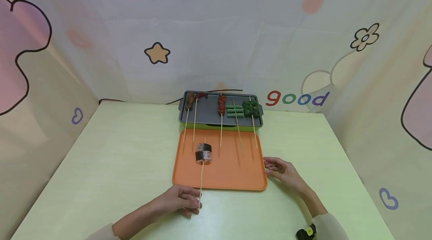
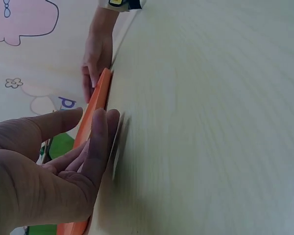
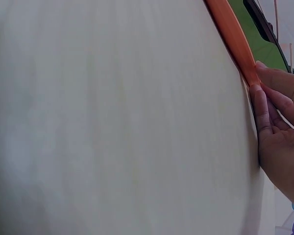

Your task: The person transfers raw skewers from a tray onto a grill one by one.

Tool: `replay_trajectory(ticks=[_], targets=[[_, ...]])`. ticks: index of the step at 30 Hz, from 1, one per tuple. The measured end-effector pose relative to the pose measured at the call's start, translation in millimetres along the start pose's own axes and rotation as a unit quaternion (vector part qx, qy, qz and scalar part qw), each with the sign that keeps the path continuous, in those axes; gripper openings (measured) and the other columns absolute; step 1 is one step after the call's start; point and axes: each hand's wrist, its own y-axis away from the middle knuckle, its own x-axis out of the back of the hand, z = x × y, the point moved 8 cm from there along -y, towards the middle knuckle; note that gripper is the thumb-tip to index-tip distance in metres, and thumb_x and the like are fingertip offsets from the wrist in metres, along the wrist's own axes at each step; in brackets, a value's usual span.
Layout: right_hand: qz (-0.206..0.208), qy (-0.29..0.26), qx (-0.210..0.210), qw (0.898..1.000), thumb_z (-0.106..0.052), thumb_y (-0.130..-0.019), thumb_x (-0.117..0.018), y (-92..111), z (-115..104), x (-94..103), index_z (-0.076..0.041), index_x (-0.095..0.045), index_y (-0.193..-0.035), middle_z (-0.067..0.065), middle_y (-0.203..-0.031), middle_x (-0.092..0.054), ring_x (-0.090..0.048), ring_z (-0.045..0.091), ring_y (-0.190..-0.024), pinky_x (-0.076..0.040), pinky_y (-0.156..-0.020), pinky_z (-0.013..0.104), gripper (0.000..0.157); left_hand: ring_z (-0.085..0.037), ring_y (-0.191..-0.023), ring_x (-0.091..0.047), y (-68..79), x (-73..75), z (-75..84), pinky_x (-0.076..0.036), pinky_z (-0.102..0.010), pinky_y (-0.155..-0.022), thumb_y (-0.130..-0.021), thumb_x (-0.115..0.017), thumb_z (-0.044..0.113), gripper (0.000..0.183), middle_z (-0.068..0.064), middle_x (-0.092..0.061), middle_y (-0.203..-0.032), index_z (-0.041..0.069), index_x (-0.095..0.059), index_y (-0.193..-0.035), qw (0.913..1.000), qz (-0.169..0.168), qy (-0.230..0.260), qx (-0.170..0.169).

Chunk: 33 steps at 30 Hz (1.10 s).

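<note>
On the orange tray point(image 1: 249, 180) lies a skewer point(image 1: 203, 153) with thick black-and-whitish pieces, its bare stick running out over the front rim. My left hand point(image 1: 179, 200) is at that rim, its fingertips close around the stick's end, which overlaps them in the head view. In the left wrist view, this hand point(image 2: 59, 166) has its fingers spread apart beside the tray's edge, a gap between them. My right hand point(image 1: 283, 172) holds the tray's right rim. The right wrist view shows this hand's thumb and fingers point(image 3: 262, 105) pinching the orange edge.
Behind the tray, a dark grill plate point(image 1: 209, 114) on a green base bears several skewers, among them green stalks point(image 1: 235, 111), leafy greens point(image 1: 250, 109) and red pieces point(image 1: 221, 105). Their sticks reach out over the tray. Printed curtains point(image 1: 216, 45) enclose the table.
</note>
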Motion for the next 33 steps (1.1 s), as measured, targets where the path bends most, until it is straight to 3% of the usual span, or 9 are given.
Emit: replay_trajectory(ticks=[8,17,33], targets=[[-0.002,-0.001,-0.006,1.0,-0.007,-0.098,-0.067,0.6,0.7,-0.4,0.011,-0.049,-0.143,0.036,-0.134,-0.056,-0.064,-0.002,-0.106,-0.052,-0.091,0.012,0.052,-0.016,-0.089,-0.075,1.1,0.0,-0.9,-0.062,-0.03,-0.078,-0.091,-0.072,0.001,0.05,-0.005,-0.077,-0.098,-0.011,-0.054,-0.136,0.9982,0.032,0.038,0.031],[0.0,0.002,-0.006,1.0,-0.005,-0.097,-0.067,-0.3,1.4,0.7,0.011,-0.049,-0.143,0.036,-0.133,-0.057,-0.065,-0.002,-0.104,-0.052,-0.09,0.013,0.051,-0.014,-0.086,-0.075,0.8,3.2,1.0,-0.06,-0.024,-0.073,-0.089,-0.072,-0.003,0.048,0.001,-0.075,-0.093,-0.01,-0.057,-0.134,0.9971,0.053,0.052,0.016],[0.001,0.002,0.003,1.0,-0.006,-0.097,-0.067,-0.1,-0.1,0.7,0.011,-0.05,-0.142,0.036,-0.132,-0.057,-0.064,-0.001,-0.106,-0.052,-0.091,0.012,0.051,-0.01,-0.084,-0.075,-0.7,10.9,10.6,-0.055,-0.018,-0.065,-0.088,-0.074,0.001,0.05,0.004,-0.075,-0.09,-0.007,-0.06,-0.136,0.9965,0.08,0.023,0.005]])
